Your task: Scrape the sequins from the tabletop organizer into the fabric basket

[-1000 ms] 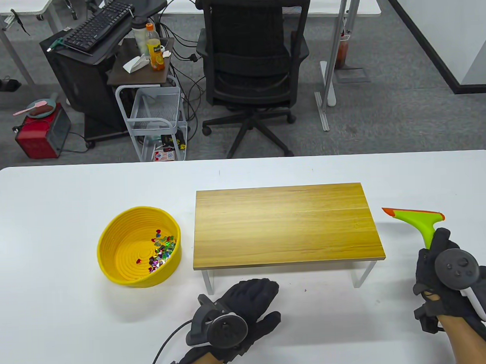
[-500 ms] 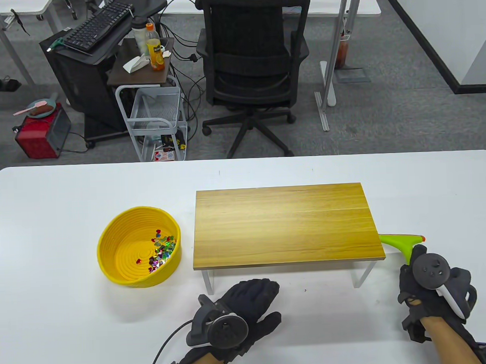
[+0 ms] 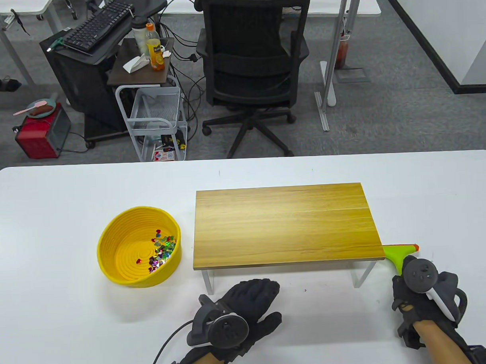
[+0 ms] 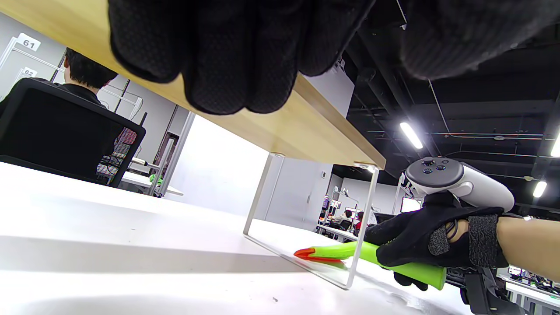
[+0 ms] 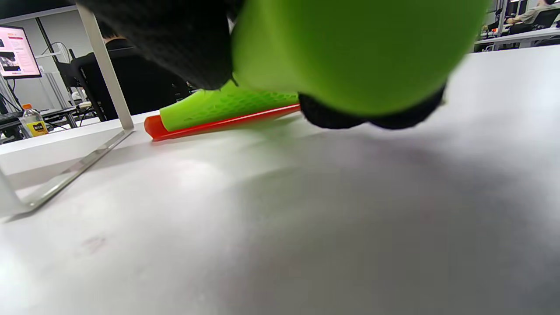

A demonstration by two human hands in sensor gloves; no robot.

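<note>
Table view: right hand (image 3: 424,299) grips the handle of a green plastic scraper with an orange rubber blade (image 3: 400,252), low at the near right corner of the wooden tabletop organizer on white metal legs (image 3: 284,224). Blade end is partly tucked under that corner; blade bar runs left-right, handle runs toward the person. Looks like it is being set down. Organizer top shows no sequins; the colourful shiny sequins (image 3: 161,248) sit in the round yellow woven fabric basket (image 3: 109,242), just left of the organizer on the white table (image 3: 52,316). So the scraping appears done. Left hand (image 3: 247,313) lies palm-down on the table in front of the organizer, fingers spread flat, holding nothing, probably just parked.

Left wrist view: left fingers (image 4: 218,57) hang extended and together at the top, empty. Under the organizer, the scraper (image 4: 350,253) lies low beside the right leg (image 4: 363,227), orange tip pointing left, right hand (image 4: 420,236) wrapped round the handle.

Right wrist view: handle end fills the top, glove around it; the orange blade edge (image 5: 218,124) sits at or just above the table, long axis left-right, near the leg (image 5: 105,65).
</note>
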